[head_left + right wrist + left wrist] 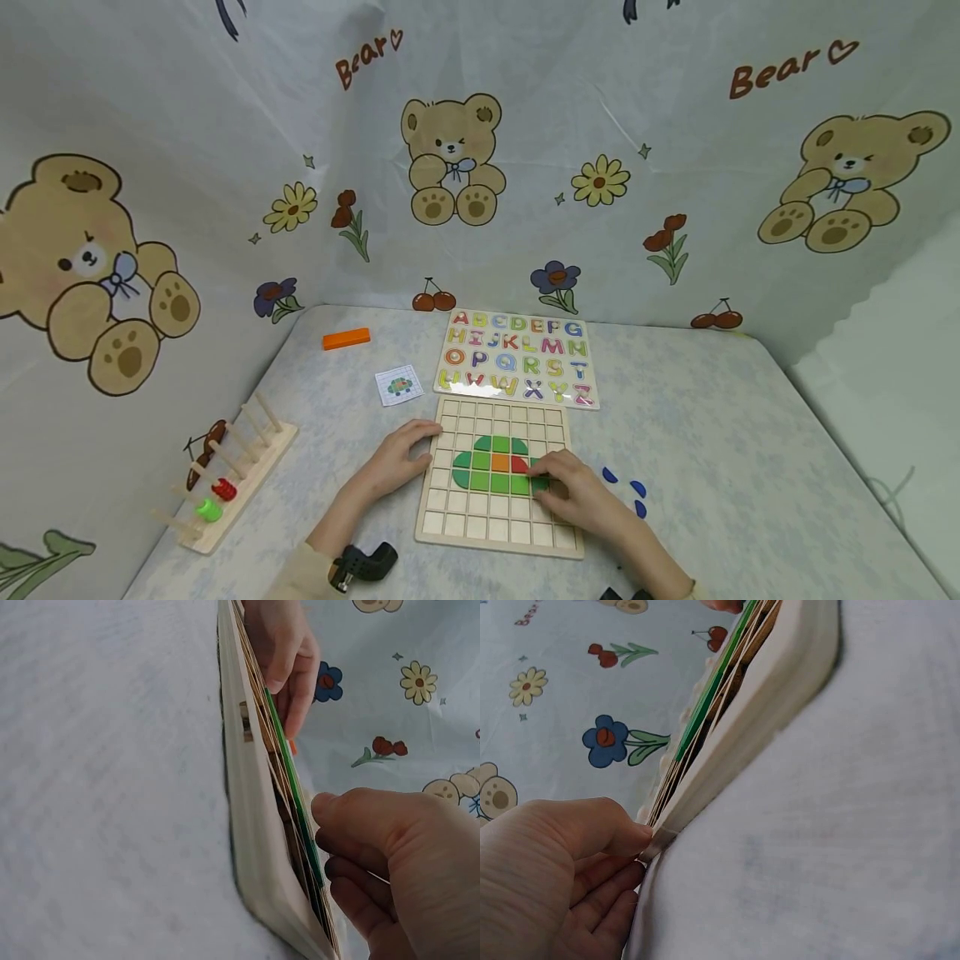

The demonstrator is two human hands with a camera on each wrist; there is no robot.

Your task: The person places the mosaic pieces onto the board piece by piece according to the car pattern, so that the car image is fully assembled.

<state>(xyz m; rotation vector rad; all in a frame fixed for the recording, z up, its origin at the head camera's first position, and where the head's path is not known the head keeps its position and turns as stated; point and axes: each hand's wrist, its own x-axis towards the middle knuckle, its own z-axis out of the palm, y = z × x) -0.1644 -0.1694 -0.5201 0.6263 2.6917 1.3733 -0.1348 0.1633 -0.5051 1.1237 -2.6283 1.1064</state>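
A wooden grid board lies flat on the table in front of me, seen edge-on in the wrist views. Green tiles fill its middle, with one orange tile and one red tile among them. My left hand rests against the board's left edge, thumb on the rim and fingers loosely bent beside it. My right hand sits on the right side of the green patch, with curled fingers and thumb pinching a green tile there.
An alphabet puzzle lies just behind the board. Left of it are a small picture card and an orange block. Three blue pieces lie right of the board. A wooden peg rack with rings stands at the left table edge.
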